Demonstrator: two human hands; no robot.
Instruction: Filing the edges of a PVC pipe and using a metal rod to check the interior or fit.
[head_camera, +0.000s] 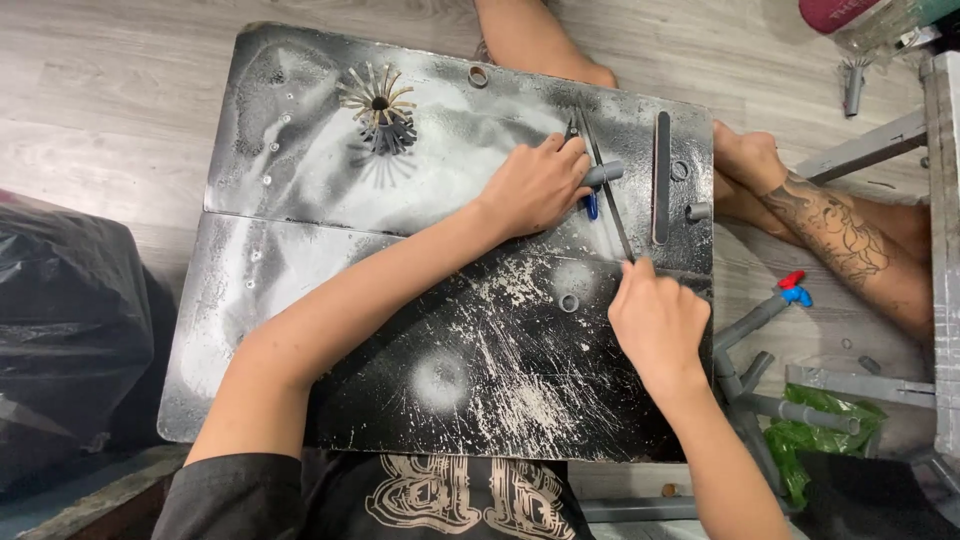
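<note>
The left hand pins a short grey metal tube crosswise under the thin dark file, whose near end the right hand grips, running far-left to near-right.

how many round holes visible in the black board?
3 clear ones in the black board: top edge hole, right hole beside the long slot, and centre hole near the right hand. More may sit under the left hand.

Scratched, paint-dusted black board; thin file, seemingly metal; woodgrain floor.
</note>
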